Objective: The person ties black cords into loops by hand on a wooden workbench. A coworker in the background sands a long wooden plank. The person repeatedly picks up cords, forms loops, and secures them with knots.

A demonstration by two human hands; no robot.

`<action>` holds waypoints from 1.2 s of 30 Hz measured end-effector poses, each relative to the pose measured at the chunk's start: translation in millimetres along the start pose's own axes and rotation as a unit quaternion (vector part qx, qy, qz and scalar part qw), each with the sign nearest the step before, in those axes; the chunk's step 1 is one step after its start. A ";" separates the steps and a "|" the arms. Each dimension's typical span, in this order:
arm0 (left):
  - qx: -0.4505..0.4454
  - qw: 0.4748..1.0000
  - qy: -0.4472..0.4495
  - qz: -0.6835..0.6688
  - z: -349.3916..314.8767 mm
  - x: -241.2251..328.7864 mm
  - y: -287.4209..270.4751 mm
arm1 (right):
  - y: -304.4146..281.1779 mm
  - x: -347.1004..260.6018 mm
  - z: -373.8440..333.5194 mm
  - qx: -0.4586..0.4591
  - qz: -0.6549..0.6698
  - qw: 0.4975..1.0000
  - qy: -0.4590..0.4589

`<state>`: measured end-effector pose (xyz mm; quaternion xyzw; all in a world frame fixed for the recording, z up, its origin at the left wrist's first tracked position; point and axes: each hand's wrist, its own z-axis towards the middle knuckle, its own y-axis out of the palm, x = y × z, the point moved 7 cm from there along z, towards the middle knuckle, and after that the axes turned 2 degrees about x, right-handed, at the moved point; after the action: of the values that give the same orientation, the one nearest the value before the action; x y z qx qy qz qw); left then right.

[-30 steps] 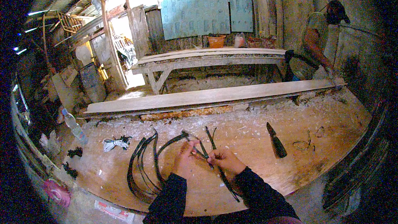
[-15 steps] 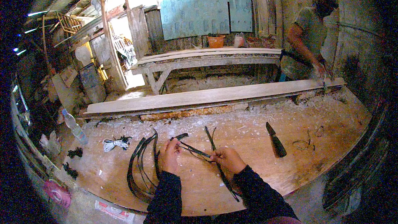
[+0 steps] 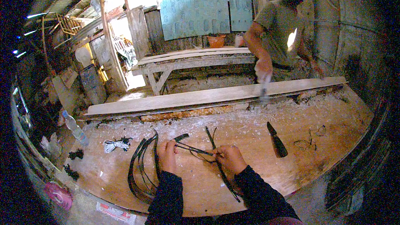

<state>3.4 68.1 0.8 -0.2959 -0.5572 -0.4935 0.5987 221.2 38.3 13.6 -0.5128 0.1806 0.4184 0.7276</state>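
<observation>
Between my hands, thin black strips are stretched above the wooden tabletop. My left hand is closed on their left end, and my right hand pinches the other end. Another black strip passes behind or under my right hand, running toward the near edge. Beside my left hand lie long curved black strips in a loose loop. A knife with a dark handle rests to the right of my right hand. Thin dark loops lie farther right.
A long pale board crosses the far side, with debris before it. Behind it, a co-worker's hand holds a blurred tool. A plastic bottle, a white cord bundle and small black bundles stand or lie at left.
The co-worker has moved left along the board and stands more upright, the tool hand now nearer the middle. My left hand has turned slightly and shifted a little left; my right hand has barely moved.
</observation>
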 end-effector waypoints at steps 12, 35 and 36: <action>-0.030 0.963 -0.113 -0.243 9.0 -37.0 -1.9 | -2.9 -2.6 0.0 0.010 0.052 0.999 0.002; -0.136 0.985 0.075 -0.080 -16.5 10.4 36.8 | 26.5 24.2 -8.3 -0.095 0.383 0.897 0.197; -0.135 0.984 0.076 -0.088 -16.8 9.0 37.3 | 23.1 20.2 -5.2 -0.087 0.373 0.911 0.154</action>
<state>43.0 63.2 13.3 -0.2856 -0.4619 -0.6358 0.5484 215.6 45.1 -16.2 -0.5275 0.4315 0.5892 0.4340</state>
